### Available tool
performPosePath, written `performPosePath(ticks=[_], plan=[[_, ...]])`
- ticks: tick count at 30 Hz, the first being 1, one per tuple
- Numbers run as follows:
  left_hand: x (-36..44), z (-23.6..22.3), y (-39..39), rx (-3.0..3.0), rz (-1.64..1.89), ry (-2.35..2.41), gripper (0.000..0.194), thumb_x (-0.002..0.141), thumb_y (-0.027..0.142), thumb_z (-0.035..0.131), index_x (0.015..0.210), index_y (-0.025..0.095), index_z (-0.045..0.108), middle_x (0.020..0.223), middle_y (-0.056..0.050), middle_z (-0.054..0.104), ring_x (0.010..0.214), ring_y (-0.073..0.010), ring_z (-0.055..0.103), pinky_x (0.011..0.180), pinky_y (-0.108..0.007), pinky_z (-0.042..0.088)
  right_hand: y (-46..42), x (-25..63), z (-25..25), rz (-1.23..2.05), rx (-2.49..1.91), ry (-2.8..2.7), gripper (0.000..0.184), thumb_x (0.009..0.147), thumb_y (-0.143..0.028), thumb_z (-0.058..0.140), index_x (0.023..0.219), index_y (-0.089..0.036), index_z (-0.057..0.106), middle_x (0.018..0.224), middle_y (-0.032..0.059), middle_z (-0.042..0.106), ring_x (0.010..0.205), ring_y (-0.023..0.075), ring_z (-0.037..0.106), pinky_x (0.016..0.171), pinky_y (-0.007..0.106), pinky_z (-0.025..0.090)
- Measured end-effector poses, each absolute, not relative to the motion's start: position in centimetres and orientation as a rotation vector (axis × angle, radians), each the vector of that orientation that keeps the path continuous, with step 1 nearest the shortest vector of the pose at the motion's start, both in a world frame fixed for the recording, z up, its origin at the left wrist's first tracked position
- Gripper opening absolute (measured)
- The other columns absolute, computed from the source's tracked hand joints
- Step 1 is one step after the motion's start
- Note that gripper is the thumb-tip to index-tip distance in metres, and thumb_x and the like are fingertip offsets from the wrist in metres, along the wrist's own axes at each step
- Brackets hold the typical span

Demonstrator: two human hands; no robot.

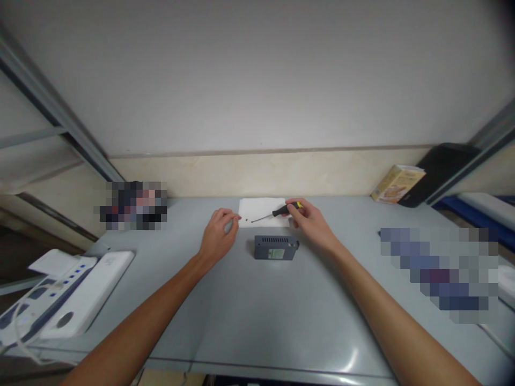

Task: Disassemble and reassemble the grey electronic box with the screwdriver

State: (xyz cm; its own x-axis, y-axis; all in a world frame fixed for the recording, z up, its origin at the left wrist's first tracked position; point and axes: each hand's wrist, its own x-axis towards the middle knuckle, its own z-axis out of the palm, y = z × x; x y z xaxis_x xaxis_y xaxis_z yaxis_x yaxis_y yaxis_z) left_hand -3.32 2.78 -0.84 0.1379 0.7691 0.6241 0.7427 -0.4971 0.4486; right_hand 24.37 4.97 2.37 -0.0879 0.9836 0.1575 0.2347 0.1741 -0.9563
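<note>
My right hand (311,222) grips a screwdriver (280,210) with a black and yellow handle. Its thin shaft points left and down over a white sheet of paper (255,207), and a dark speck shows at the tip. A tiny dark piece (247,220), perhaps a screw, lies on the paper just left of that tip. At the sheet's left edge is my left hand (217,234), its fingers curled and the thumb close to the index finger; anything between them is too small to make out. Nearer to me, a dark grey metal box (262,250) with vent slots and a pale green label stands on the table.
The grey table (249,316) ends at a wall behind. On the left lie a white power strip (66,289) and a long white device (100,284). A yellow carton (398,184) leans by a black panel (442,171) at the back right. Two areas are blurred out.
</note>
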Motion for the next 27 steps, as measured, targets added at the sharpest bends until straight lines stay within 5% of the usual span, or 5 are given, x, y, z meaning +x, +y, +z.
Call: performPosePath(ticks=[15, 27], plan=[[-3.8, -1.8, 3.0, 2.415, 1.1, 1.525, 0.023, 0.098, 0.034, 0.061, 0.116, 0.023, 0.071, 0.11, -0.007, 0.063, 0.107, -0.0225, 0.06, 0.1, -0.04, 0.05, 4.6, 24.6, 3.4, 1.104, -1.163, -1.428, 0.045, 0.088, -0.059, 0.063, 0.112, -0.021, 0.065, 0.08, 0.0046, 0.075, 0.058, 0.0129, 0.051, 0.057, 0.027, 0.04], [-3.2, -0.9, 2.4, 2.321, 1.121, 1.413, 0.019, 0.099, 0.034, 0.059, 0.104, 0.023, 0.073, 0.1, -0.004, 0.066, 0.088, -0.0162, 0.063, 0.084, -0.03, 0.05, 4.2, 24.4, 3.6, 1.132, -1.09, -1.485, 0.043, 0.089, -0.056, 0.063, 0.113, -0.022, 0.065, 0.082, 0.0044, 0.075, 0.059, 0.0124, 0.05, 0.058, 0.027, 0.041]])
